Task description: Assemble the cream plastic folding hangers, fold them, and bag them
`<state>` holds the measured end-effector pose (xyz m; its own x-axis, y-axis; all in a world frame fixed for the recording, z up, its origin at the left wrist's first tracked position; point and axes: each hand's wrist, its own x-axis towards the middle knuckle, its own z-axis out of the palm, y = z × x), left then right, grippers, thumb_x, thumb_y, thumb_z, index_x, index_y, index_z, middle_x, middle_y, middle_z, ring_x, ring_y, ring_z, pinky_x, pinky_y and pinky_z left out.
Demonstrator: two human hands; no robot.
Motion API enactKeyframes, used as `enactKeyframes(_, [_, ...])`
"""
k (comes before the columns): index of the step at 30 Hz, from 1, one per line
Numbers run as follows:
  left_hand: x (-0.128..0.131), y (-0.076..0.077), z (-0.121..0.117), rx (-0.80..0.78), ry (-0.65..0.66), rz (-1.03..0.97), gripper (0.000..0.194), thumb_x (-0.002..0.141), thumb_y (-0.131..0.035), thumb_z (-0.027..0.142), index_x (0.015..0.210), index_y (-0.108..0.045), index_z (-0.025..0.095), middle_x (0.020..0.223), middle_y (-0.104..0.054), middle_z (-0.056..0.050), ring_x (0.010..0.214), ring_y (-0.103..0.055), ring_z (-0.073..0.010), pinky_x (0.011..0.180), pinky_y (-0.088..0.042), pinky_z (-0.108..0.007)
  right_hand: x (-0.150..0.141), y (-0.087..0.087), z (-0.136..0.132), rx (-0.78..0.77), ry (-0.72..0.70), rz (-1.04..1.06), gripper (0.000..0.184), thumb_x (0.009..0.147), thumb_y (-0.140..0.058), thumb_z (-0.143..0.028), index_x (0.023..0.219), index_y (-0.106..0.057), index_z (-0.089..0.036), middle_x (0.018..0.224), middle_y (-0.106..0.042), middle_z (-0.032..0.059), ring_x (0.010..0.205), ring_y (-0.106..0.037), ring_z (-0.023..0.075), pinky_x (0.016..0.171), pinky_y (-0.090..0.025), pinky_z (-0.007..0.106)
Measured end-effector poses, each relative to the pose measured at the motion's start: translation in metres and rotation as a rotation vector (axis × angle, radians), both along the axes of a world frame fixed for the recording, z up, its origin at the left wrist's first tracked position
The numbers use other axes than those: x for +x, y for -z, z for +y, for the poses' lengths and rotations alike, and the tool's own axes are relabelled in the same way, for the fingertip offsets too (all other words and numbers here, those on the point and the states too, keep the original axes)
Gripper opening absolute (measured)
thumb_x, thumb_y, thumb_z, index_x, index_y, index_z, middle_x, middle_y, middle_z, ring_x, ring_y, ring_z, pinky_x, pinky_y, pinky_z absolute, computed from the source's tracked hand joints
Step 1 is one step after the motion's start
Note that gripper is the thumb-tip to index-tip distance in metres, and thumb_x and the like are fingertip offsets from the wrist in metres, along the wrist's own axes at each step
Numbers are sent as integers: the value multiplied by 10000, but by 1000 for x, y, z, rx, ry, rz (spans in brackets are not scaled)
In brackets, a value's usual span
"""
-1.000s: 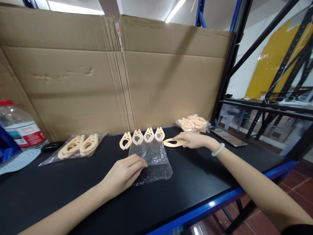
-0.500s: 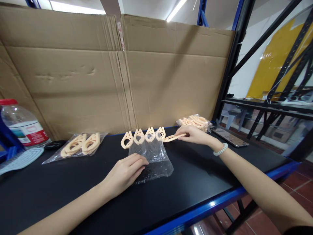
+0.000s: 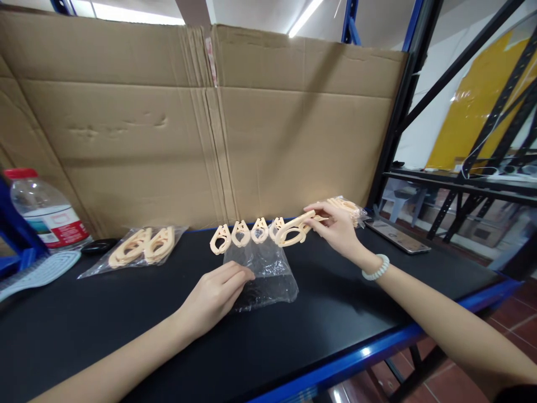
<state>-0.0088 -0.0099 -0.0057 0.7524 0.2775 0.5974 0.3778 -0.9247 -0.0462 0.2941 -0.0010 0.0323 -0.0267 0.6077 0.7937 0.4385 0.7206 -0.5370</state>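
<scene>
My right hand [image 3: 337,230] pinches a peach plastic clip [image 3: 293,228] and holds it tilted above the black table [image 3: 126,324], just right of a row of several matching clips [image 3: 245,233]. That row lies with its lower ends in the mouth of a clear plastic bag [image 3: 264,274]. My left hand [image 3: 216,295] rests on the near left edge of the bag, fingers curled and pressing it to the table.
A sealed bag of clips [image 3: 140,249] lies at the left and another [image 3: 348,208] behind my right hand. A water bottle [image 3: 42,212] and a pale mat [image 3: 37,268] sit far left, a phone [image 3: 392,235] at the right. A cardboard wall [image 3: 201,123] backs the table.
My right hand has picked the clip up off the table and raised it, turning it toward the row of clips. My left hand stays on the bag.
</scene>
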Motion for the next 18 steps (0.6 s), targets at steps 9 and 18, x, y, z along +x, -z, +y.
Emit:
enactKeyframes(9, [0,-1,-2,7,-5,-13,214,927,-426,71,1052,-575,160,939,-659,-75,868,-617,-177,747,-524,-290,-40,-3,-47,371,-212,-255,150,828,-661,-177,978,-664,-180,823,-669,50,734,-618,149,622,-535,274])
enactKeyframes(18, [1,-4,-4,47,11,-42,228,914,-435,57,1055,-586,151,957,-664,-73,887,-624,-167,776,-528,-274,-42,4,-54,557,-176,-564,143,881,-595,-177,1008,-647,-138,833,-605,52,671,-561,104,581,-496,216])
